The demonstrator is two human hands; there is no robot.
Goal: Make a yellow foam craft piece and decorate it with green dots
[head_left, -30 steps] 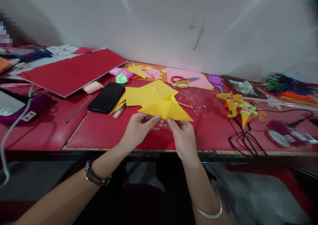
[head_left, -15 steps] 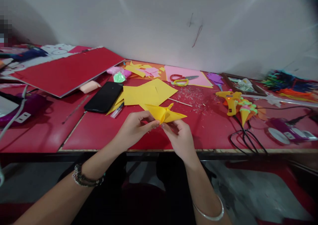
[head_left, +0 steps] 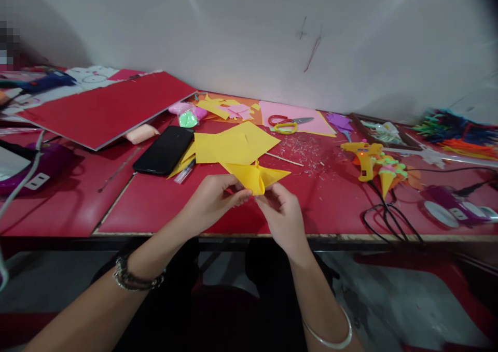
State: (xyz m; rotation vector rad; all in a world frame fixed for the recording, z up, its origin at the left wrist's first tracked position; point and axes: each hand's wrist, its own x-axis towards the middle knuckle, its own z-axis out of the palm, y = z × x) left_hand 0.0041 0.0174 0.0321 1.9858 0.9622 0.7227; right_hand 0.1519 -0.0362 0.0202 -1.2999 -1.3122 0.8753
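Observation:
A folded yellow paper shape (head_left: 254, 178) with pointed tips to left and right is held between my two hands, near the table's front edge. My left hand (head_left: 218, 194) pinches its lower left side, thumb in front. From the lower right, my right hand (head_left: 280, 209) grips it, with thumb and fingers closed on the paper; some fingertips are hidden behind it. Just beyond lie flat yellow paper sheets (head_left: 235, 145). A black phone (head_left: 164, 151) rests left of them, beside a clear pen (head_left: 184, 171).
Scissors (head_left: 290, 124) lie on pink paper at the back. On the right are a yellow glue gun (head_left: 364, 160), a small paper cone (head_left: 386, 181) and a black cable (head_left: 385, 217). A large red board (head_left: 112, 108) leans at the left. Paper scraps litter the red table.
The yellow paper shape has turned slightly between my fingers, so its rounded middle faces me more. Both hands stay in nearly the same place. The view has shifted a little.

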